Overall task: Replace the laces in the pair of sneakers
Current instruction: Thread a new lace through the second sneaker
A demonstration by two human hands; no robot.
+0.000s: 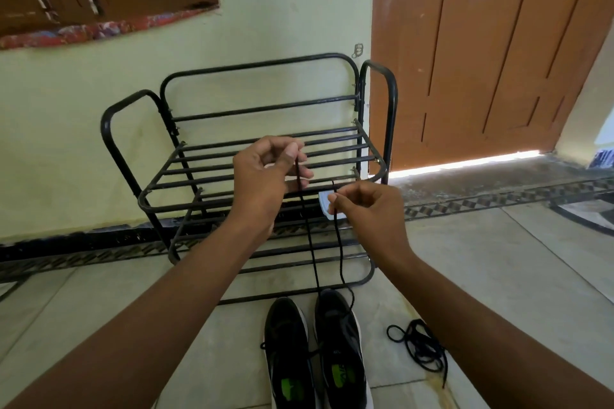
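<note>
Black lace (310,242) runs up from my right sneaker (339,342) on the floor; my left hand (265,176) and right hand (368,209) each pinch one end, raised. The left sneaker (287,352) sits beside it, a loose lace (420,344) nearby.

Left arm: bare forearm reaching forward and up from the lower left.
Left hand (265,173): raised, fingers curled, thumb and forefinger pinching a thin black lace (310,242).
Right arm: bare forearm reaching forward from the lower right.
Right hand (368,209): slightly lower than the left, fingertips pinching the lace's other strand.
</note>
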